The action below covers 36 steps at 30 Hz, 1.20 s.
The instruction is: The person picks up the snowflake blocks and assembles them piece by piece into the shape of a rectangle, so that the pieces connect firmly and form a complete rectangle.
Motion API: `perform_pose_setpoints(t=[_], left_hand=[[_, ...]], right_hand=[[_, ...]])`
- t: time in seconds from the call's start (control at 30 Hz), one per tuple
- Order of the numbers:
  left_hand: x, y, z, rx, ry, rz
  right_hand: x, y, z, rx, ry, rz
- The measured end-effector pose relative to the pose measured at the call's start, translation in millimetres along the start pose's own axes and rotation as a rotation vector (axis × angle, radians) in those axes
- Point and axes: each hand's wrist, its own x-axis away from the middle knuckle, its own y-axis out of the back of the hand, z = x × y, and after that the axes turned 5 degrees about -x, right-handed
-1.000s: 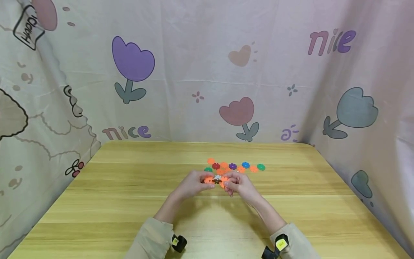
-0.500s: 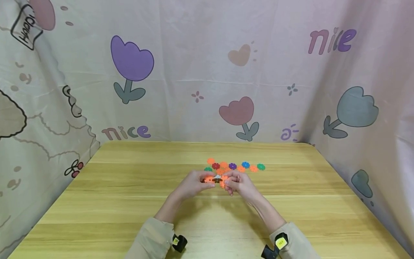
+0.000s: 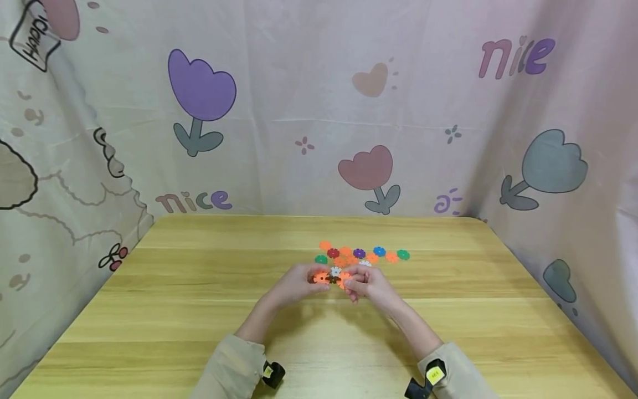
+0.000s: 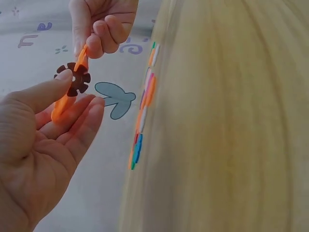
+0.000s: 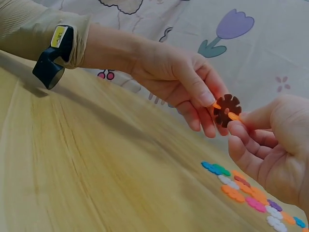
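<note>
Both hands hold a small joined group of notched plastic snowflake discs above the table. In the left wrist view, a brown disc (image 4: 81,79) stands between two orange discs. My left hand (image 3: 295,285) grips the left orange disc (image 3: 320,277), its thumb touching the brown disc's edge. My right hand (image 3: 374,289) pinches the right orange disc (image 3: 343,280) between thumb and forefinger. In the right wrist view, the brown disc (image 5: 227,110) faces the camera with orange edges on either side. A white disc (image 3: 335,271) shows between the hands; I cannot tell whether it is attached.
Several loose discs lie on the wooden table (image 3: 209,321) beyond the hands, among them a blue disc (image 3: 379,251), a purple disc (image 3: 359,253), a red disc (image 3: 333,253) and a green disc (image 3: 403,255). A printed curtain (image 3: 279,183) hangs behind the table.
The head view shifts slightly. Both hands keep their hold on the joined discs, which turn a little between the fingers.
</note>
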Motion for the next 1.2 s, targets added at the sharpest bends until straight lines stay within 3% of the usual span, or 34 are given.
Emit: perform_pose_setpoints(t=[0.23,0.53,0.9,1.2], left_hand=[[-2.1,-4.1,2.5,0.007,-0.031,-0.034],[-2.8,-8.7,0.0,0.172,0.016,-0.02],[-2.7,-10.5,1.1,0.161,0.035,-0.048],[-1.7,-8.9,2.5,0.149,0.024,-0.044]], right_hand=[[-3.0,-6,-4,-0.081,-0.021,-0.029],[-3.8,-10,-4,-0.103,-0.008,-0.048],[-4.4,-16,-2,-0.153,-0.013,-0.054],[-3.4,-12,-1,-0.093,-0.014,-0.025]])
